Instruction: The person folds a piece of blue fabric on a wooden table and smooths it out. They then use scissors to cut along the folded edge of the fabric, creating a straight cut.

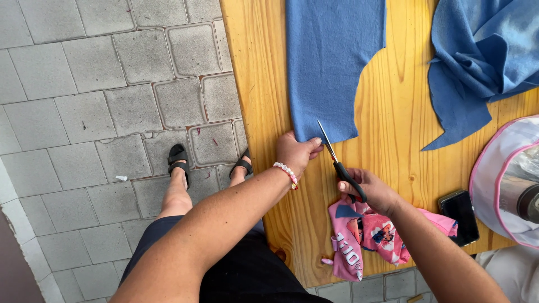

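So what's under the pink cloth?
The pink cloth lies on the wooden table, below the right hand holding scissors. Only table boards show around it; anything beneath is hidden.

Left forearm reaching forward from lower left, bare, extending diagonally up toward centre. Left hand (295, 151) lying knuckles up, fingers curling down, thumb pointing right and pinching against forefinger. Beaded bracelet (286, 173) circling left wrist. Right forearm coming in from lower right, angling up-left, wrist slightly bent. Right hand (373, 191) closing in loose grip, fingers hooking through handle loops, thumb on top. Hands sitting near each other, not touching. Both legs showing below, bare shins, feet (178, 160) standing apart in dark sandals.
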